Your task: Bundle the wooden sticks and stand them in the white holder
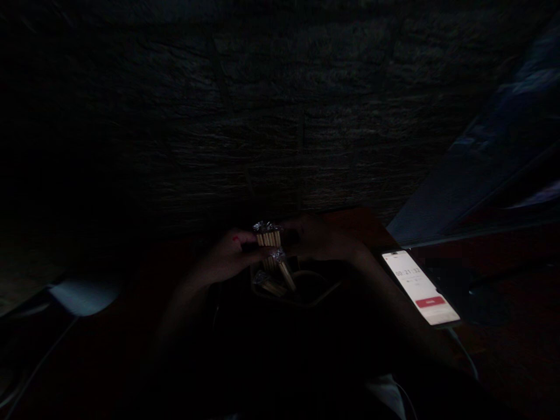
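Note:
The scene is very dark. A short row of thin tan sticks [268, 239] with crinkled, shiny foil-like material at its top stands between my hands, at the middle of the view. My left hand [234, 254] is closed on it from the left, thumb across the front. From the right, my right hand [308, 236] reaches the same bundle, its fingers partly lost in shadow. Just below lie another tan stick bundle [287, 276] with a shiny end and a further bundle [270, 284], in a dark shallow container [312, 303] whose rim barely shows.
A lit phone [420, 289] showing a running timer lies to the right, with a cable [464, 347] at its lower end. A pale object [85, 294] and a thin cord [41, 356] are at the left. Behind the hands rises a dark, rough wall [271, 128].

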A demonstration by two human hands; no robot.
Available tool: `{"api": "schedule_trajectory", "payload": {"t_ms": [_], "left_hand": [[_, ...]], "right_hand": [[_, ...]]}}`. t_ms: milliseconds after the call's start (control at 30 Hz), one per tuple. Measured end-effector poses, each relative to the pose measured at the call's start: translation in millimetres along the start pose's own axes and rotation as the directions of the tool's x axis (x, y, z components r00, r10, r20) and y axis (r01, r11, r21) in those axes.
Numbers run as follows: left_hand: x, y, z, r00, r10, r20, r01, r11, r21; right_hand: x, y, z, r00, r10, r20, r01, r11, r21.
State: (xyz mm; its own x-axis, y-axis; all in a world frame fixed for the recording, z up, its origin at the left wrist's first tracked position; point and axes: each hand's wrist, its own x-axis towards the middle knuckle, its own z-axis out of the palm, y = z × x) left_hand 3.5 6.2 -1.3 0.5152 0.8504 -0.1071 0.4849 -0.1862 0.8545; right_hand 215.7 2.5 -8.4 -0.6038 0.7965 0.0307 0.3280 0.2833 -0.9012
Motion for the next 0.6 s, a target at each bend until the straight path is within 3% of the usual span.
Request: {"api": "schedule_trajectory", "payload": {"t_ms": [267, 600], "left_hand": [[-1.0, -0.2, 0.1, 1.000, -0.004, 0.019, 0.004, 1.000, -0.030], [-5.7, 0.2, -6.2, 1.000, 0.004, 0.012, -0.003, 0.999, -0.038]], "right_hand": [[-0.8, 0.2, 0.4, 1.000, -0.014, -0.020, 0.013, 0.999, -0.046], [-7.4, -6.4, -3.4, 0.999, 0.043, -0.021, -0.040, 0.995, 0.093]]}}
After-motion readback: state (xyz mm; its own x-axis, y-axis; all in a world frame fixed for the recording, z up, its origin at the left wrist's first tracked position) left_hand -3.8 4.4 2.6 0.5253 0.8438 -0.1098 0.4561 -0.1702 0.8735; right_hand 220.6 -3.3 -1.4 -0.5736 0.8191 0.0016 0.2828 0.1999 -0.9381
